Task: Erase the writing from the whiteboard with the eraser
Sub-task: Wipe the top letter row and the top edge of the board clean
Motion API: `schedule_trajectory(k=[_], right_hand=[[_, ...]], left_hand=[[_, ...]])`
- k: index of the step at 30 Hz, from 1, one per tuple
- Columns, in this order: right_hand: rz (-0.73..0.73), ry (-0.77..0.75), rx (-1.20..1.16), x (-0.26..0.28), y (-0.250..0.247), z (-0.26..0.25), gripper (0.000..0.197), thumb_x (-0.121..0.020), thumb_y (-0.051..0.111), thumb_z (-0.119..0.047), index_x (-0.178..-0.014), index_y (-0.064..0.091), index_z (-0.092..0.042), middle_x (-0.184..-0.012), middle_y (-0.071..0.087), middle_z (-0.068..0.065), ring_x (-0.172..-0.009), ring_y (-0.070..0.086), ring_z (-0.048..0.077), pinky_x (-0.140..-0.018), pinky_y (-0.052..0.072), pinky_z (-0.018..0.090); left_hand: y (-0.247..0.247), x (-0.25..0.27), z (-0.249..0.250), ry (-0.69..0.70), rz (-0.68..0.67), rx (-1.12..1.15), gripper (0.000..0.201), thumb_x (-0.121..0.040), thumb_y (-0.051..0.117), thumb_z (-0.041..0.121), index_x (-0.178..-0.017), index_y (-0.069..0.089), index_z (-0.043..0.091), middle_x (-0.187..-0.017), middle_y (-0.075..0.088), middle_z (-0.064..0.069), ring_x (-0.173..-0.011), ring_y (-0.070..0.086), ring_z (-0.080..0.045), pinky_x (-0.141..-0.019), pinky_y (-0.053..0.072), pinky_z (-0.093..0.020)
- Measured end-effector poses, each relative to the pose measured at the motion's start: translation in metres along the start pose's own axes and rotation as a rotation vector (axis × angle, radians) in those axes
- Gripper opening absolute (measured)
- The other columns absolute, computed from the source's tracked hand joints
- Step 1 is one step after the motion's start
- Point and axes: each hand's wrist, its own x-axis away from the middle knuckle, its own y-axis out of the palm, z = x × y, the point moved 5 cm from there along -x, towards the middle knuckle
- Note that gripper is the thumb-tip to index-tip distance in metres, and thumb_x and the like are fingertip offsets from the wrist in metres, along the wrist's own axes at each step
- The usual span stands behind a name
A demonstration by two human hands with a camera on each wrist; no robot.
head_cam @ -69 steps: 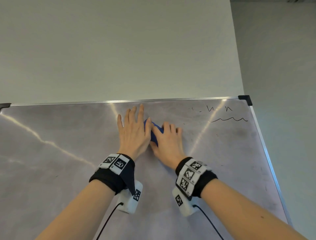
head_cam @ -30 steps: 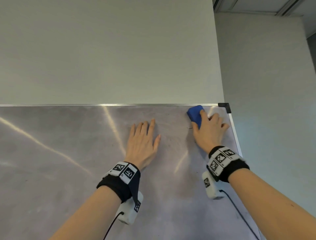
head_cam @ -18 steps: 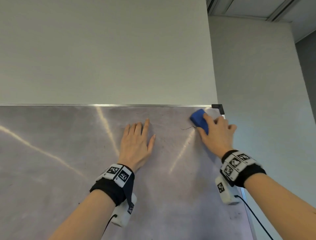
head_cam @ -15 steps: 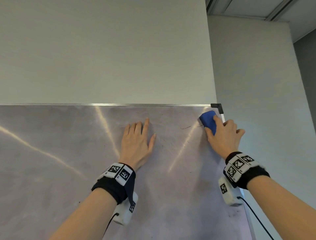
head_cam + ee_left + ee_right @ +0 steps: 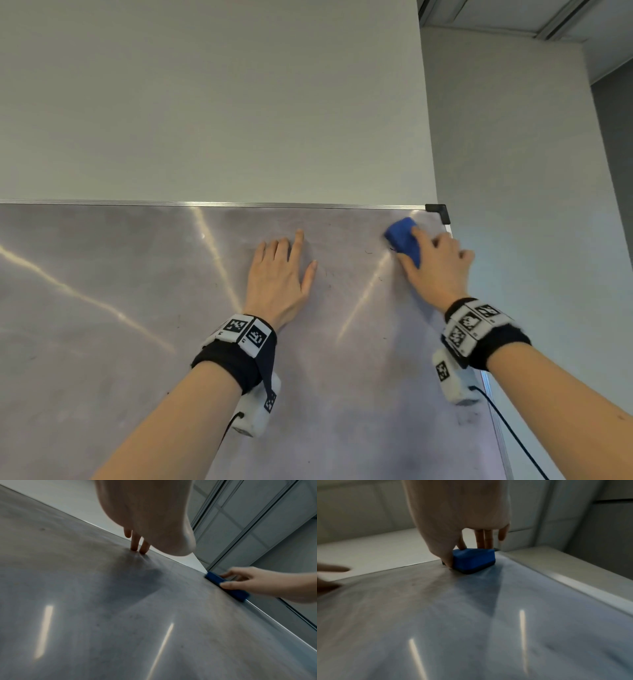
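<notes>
The whiteboard point(image 5: 137, 325) fills the lower part of the head view, smudged grey with faint ink specks point(image 5: 368, 252) between my hands. A blue eraser point(image 5: 402, 236) lies flat against the board near its top right corner. My right hand point(image 5: 431, 263) grips it, thumb on one side and fingers on top, as the right wrist view shows at the eraser point(image 5: 473, 559). My left hand point(image 5: 279, 274) rests flat on the board to the eraser's left, fingers straight. In the left wrist view the eraser point(image 5: 223, 584) sits by the board's right edge.
A black plastic corner cap point(image 5: 438, 209) and a metal frame point(image 5: 239, 205) bound the board at the top and right. A plain pale wall point(image 5: 205, 102) rises above it. A grey wall point(image 5: 531, 205) stands to the right of the board.
My right hand swept the eraser from the board's middle to its top right corner, wiping away the black scribbles there, then back a little to the left. The left hand stayed put.
</notes>
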Motion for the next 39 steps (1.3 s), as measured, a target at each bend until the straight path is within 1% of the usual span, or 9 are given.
schedule_trajectory(k=[3, 6, 11, 15, 20, 23, 29, 33, 39], right_hand=[[0.015, 0.218, 0.023, 0.018, 0.001, 0.031, 0.048, -0.092, 0.050, -0.042, -0.131, 0.044, -0.016, -0.104, 0.047, 0.017, -0.094, 0.047, 0.033, -0.082, 0.029, 0.041], [0.029, 0.292, 0.021, 0.030, 0.008, 0.004, 0.046, -0.092, 0.048, -0.040, -0.127, 0.044, -0.011, -0.106, 0.047, 0.018, -0.095, 0.046, 0.034, -0.080, 0.029, 0.042], [0.047, 0.013, -0.044, 0.040, 0.020, -0.086, 0.051, -0.089, 0.051, -0.041, -0.133, 0.043, -0.016, -0.107, 0.049, 0.015, -0.095, 0.045, 0.031, -0.080, 0.030, 0.042], [0.008, -0.134, -0.013, 0.038, 0.014, -0.072, 0.051, -0.092, 0.048, -0.044, -0.136, 0.040, -0.021, -0.104, 0.047, 0.011, -0.095, 0.044, 0.029, -0.080, 0.027, 0.041], [0.058, 0.212, -0.035, 0.037, 0.008, 0.020, 0.047, -0.090, 0.051, -0.042, -0.130, 0.044, -0.018, -0.104, 0.047, 0.015, -0.095, 0.046, 0.033, -0.083, 0.027, 0.042], [0.050, 0.357, -0.033, 0.039, 0.009, 0.017, 0.045, -0.091, 0.049, -0.041, -0.126, 0.044, -0.013, -0.108, 0.046, 0.017, -0.098, 0.045, 0.034, -0.085, 0.028, 0.043], [0.061, -0.045, -0.076, 0.054, 0.023, -0.093, 0.050, -0.089, 0.053, -0.040, -0.133, 0.043, -0.016, -0.103, 0.047, 0.013, -0.092, 0.043, 0.030, -0.077, 0.026, 0.040], [0.026, -0.243, -0.052, 0.053, 0.016, -0.078, 0.052, -0.088, 0.056, -0.041, -0.134, 0.044, -0.021, -0.097, 0.047, 0.010, -0.088, 0.045, 0.028, -0.076, 0.027, 0.039], [0.067, 0.135, -0.044, 0.070, 0.011, 0.025, 0.049, -0.089, 0.054, -0.039, -0.132, 0.046, -0.017, -0.096, 0.044, 0.012, -0.085, 0.043, 0.028, -0.078, 0.026, 0.039]], left_hand=[[0.000, 0.000, 0.000, 0.002, -0.002, 0.000, 0.069, -0.097, 0.015, 0.049, -0.145, 0.038, 0.006, -0.114, 0.060, -0.012, -0.106, 0.054, -0.030, -0.104, 0.033, -0.044], [-0.002, 0.000, 0.000, 0.006, -0.003, 0.007, 0.070, -0.096, 0.014, 0.050, -0.146, 0.037, 0.006, -0.115, 0.060, -0.012, -0.107, 0.055, -0.031, -0.105, 0.033, -0.044], [-0.001, 0.000, -0.001, 0.006, -0.005, 0.013, 0.070, -0.095, 0.016, 0.049, -0.146, 0.037, 0.006, -0.116, 0.060, -0.012, -0.107, 0.055, -0.031, -0.105, 0.033, -0.046], [0.000, 0.000, -0.001, -0.001, -0.009, 0.011, 0.070, -0.095, 0.016, 0.049, -0.146, 0.036, 0.006, -0.116, 0.059, -0.013, -0.108, 0.054, -0.031, -0.105, 0.032, -0.045], [0.001, 0.001, -0.001, 0.002, -0.020, 0.010, 0.071, -0.095, 0.013, 0.050, -0.147, 0.035, 0.006, -0.117, 0.058, -0.013, -0.109, 0.052, -0.031, -0.105, 0.032, -0.044], [0.001, 0.000, -0.001, -0.005, -0.026, 0.023, 0.071, -0.095, 0.015, 0.050, -0.146, 0.036, 0.006, -0.118, 0.058, -0.013, -0.109, 0.053, -0.032, -0.106, 0.032, -0.045], [-0.002, 0.000, -0.002, -0.003, -0.008, 0.047, 0.070, -0.095, 0.017, 0.050, -0.144, 0.040, 0.006, -0.120, 0.060, -0.014, -0.109, 0.056, -0.033, -0.105, 0.034, -0.047], [-0.003, 0.000, -0.001, -0.014, -0.012, 0.059, 0.070, -0.095, 0.017, 0.050, -0.144, 0.040, 0.006, -0.119, 0.060, -0.014, -0.109, 0.056, -0.033, -0.105, 0.034, -0.047], [-0.002, 0.002, -0.002, -0.003, -0.017, 0.057, 0.071, -0.095, 0.015, 0.050, -0.145, 0.039, 0.006, -0.123, 0.058, -0.014, -0.112, 0.053, -0.033, -0.106, 0.032, -0.046]])
